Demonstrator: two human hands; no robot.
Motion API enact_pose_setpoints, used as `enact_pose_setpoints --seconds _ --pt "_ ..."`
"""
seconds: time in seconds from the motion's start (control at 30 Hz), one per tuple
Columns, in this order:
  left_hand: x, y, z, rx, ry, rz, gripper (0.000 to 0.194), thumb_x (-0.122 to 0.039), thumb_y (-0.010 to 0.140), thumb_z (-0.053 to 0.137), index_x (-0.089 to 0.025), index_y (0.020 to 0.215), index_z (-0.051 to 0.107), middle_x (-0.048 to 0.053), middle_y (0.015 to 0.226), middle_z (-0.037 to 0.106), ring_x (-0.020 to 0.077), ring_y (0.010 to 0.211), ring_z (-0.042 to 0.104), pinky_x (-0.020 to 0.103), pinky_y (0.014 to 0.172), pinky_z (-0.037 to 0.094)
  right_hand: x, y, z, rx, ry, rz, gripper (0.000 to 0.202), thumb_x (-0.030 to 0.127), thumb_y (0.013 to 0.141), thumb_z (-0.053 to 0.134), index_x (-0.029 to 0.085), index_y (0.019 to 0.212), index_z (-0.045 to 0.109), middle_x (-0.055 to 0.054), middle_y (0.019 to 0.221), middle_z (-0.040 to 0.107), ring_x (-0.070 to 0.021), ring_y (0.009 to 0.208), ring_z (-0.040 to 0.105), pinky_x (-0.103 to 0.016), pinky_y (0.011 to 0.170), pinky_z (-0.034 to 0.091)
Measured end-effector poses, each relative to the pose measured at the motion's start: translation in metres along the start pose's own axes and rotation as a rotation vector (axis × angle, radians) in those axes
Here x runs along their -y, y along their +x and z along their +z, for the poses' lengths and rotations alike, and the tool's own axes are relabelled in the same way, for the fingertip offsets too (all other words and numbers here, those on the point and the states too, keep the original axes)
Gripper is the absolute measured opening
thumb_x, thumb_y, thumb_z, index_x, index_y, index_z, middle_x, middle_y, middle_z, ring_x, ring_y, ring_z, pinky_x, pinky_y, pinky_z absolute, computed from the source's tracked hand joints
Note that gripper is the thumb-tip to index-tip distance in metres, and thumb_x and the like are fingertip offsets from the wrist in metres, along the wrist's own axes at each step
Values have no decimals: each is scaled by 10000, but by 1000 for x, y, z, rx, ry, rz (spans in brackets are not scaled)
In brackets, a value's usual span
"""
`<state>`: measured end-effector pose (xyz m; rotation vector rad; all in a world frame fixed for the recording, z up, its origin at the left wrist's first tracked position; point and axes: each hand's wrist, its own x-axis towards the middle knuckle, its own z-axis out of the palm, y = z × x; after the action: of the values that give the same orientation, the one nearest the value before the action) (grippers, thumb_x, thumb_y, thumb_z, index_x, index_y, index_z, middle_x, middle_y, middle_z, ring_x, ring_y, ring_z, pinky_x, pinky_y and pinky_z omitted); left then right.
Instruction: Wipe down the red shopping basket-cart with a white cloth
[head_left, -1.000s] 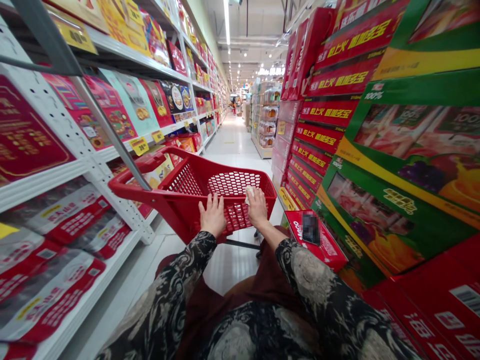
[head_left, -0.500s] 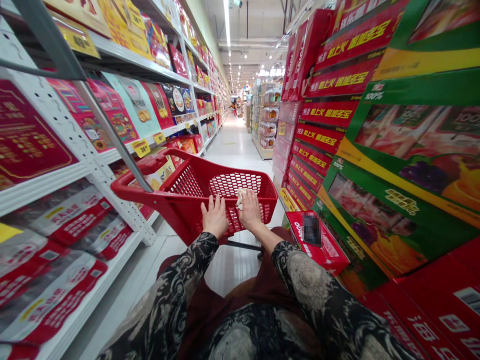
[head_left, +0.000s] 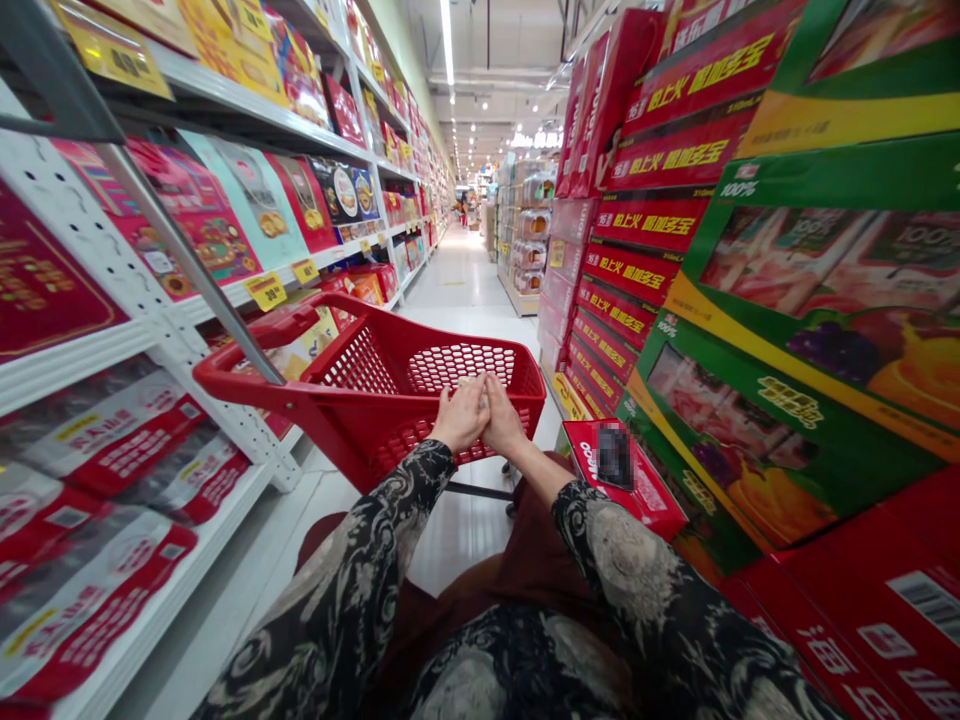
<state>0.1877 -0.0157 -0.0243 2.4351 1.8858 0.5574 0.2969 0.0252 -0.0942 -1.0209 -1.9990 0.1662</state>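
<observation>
Left grip (head_left: 460, 418) and right grip (head_left: 502, 418) meet before the near wall of the cart (head_left: 367, 405), its long axis crosswise. The right, nearer the cart's right end, is curled on a mostly hidden cloth (head_left: 472, 380); I cannot tell the left's hold.

pale wad (head_left: 469, 380) mostly hidden by the fingers (head_left: 496, 398), dark thing (head_left: 615, 455) atop a red box (head_left: 657, 500) blurred into squares
</observation>
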Motion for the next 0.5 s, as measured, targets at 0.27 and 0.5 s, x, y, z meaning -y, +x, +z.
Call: enact_pose_setpoints --seconds 0.27,0.5 --pt "-8 6 12 -60 184 -65 304 -288 855 424 -206 1107 572 105 1108 606 263 1067 533 514 975 318 -10 -14 -9 -10 75 -92 854 108 689 555 110 1453 173 -160 1500 244 -245 1401 207 -445 1134 268" --pt "29 -9 -1 -145 310 34 264 -231 878 379 -221 1034 592 77 1003 651 244 951 586 574 1033 217 -11 -20 -16 15 -2 -128 753 97 674 495 -2 1393 293 -205 1427 367 -245 1361 284 -423 1136 269"
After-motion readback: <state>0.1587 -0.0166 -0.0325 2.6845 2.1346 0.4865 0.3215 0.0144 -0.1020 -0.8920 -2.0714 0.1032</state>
